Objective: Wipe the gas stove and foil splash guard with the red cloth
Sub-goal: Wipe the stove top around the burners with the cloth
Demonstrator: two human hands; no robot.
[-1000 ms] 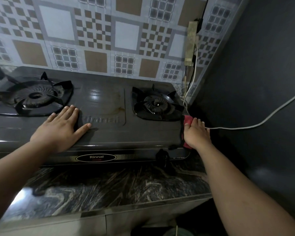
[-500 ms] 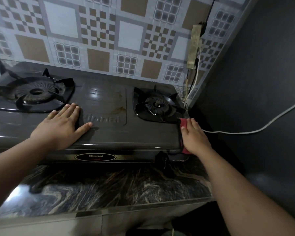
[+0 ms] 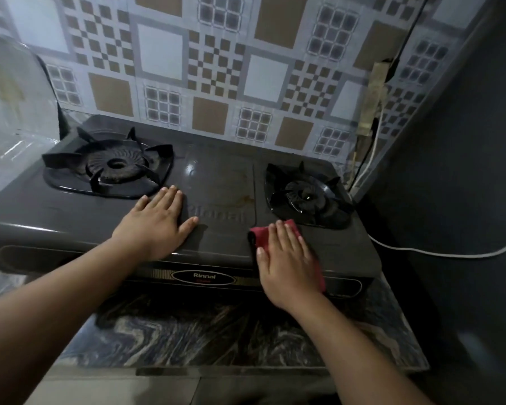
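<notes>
— Where is the red cloth (image 3: 287, 249)?
— On the gas stove (image 3: 222, 229), just before the right burner (image 3: 306, 195), under the flat right hand (image 3: 287, 258).
— And the left hand (image 3: 155, 223)?
— Flat on the stove top, fingers straight, holding nothing.

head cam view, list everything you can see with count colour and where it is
gas stove: one, dark grey, on the countertop
burners: two, black, large one at stove's left, small one at its right
red cloth: one, flat on the stove top in front of the small burner
foil splash guard: one, silvery, standing left of the stove
countertop: one, dark marbled stone, under the stove
tiled wall: patterned brown, white, grey, behind the stove
cable: one, white, right of the stove
left hand: flat on the stove top, centre
right hand: pressing flat on the cloth
</notes>
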